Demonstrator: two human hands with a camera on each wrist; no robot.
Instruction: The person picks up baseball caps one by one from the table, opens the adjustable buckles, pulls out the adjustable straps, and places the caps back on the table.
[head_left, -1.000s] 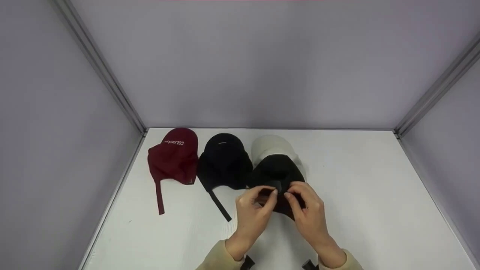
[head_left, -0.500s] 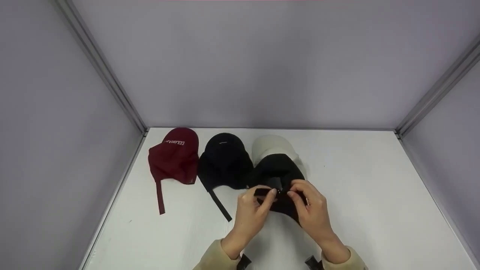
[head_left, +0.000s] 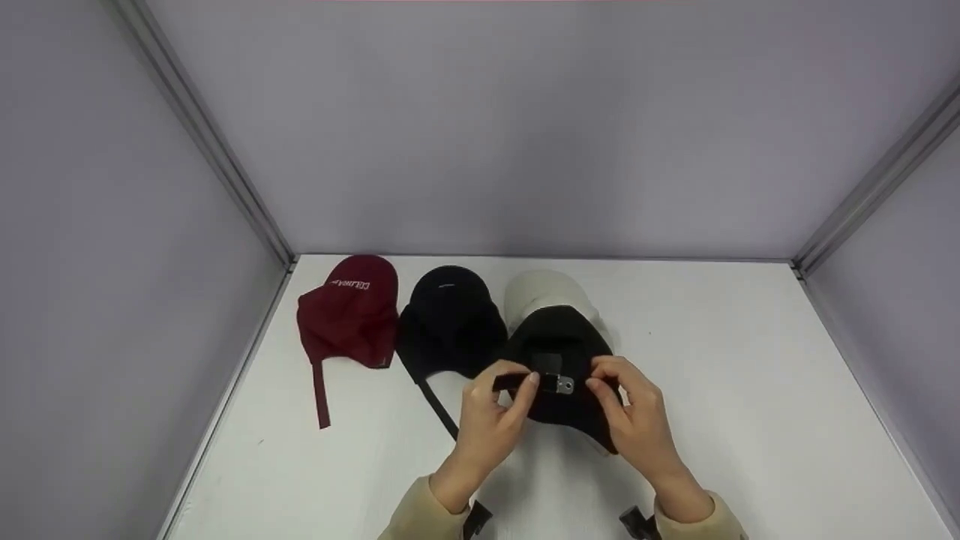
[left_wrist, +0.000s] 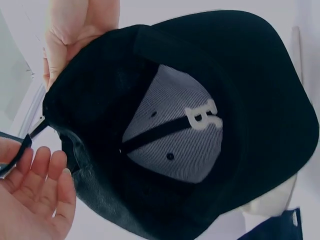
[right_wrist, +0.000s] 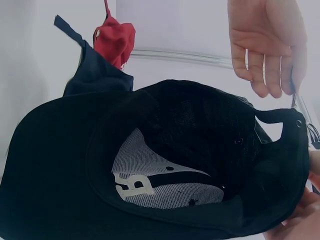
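A black baseball cap point(head_left: 574, 416) is held up between my two hands, its inside showing in both wrist views with a pale letter patch point(left_wrist: 204, 116). My left hand point(head_left: 491, 412) pinches the cap's black strap point(head_left: 512, 381) between thumb and forefinger. A silver metal buckle point(head_left: 565, 385) sticks out to the right of those fingertips. The left hand's other fingers point(left_wrist: 41, 167) lie loosely bent. At the cap's rear edge, my right hand point(head_left: 634, 416) grips the fabric between thumb and fingers; part of that hand point(right_wrist: 300, 217) is hidden behind the cap in its own wrist view.
Behind the held cap, a white cap point(head_left: 541, 289) lies on the white table point(head_left: 750, 375). To its left are a dark cap point(head_left: 450, 322) and a dark red cap point(head_left: 352, 322), each with a loose strap toward me. Grey walls point(head_left: 525, 135) enclose the table's back and sides.
My hands have drawn apart, the left moving left with the strap and the right moving slightly right. The metal buckle, hidden earlier, now shows between them.
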